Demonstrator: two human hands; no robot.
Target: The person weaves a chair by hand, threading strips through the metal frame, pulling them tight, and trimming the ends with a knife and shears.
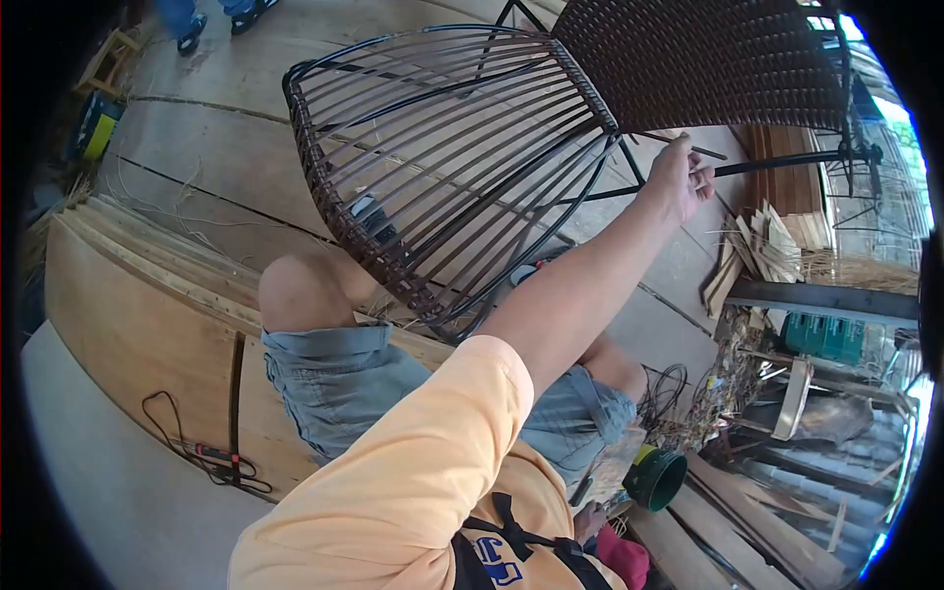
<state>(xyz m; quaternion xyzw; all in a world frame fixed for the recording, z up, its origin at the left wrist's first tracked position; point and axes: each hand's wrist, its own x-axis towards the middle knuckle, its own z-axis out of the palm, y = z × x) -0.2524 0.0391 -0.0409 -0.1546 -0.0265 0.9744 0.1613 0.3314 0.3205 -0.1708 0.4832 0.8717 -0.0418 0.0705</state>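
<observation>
A black metal chair frame [629, 162] stands before me, its back [708, 59] closely woven in dark brown. Spaced brown strands [442, 147] cross the seat, and its front edge [339, 211] is tightly wrapped. My left hand [683, 182] reaches across to the seat's rear corner, fingers curled and pinching a thin brown strip [710, 152] below the woven back. Low beside my shirt, my right hand [590, 521] shows only in part, closed by a dark, narrow object [581, 490] that I cannot identify.
Curved wooden boards [138, 315] lie at left, with a corded tool [214, 453] on them. A green bucket [656, 478] stands at lower right, near planks and scraps. Another person's feet [192, 37] show at top left. A green crate [824, 336] is at right.
</observation>
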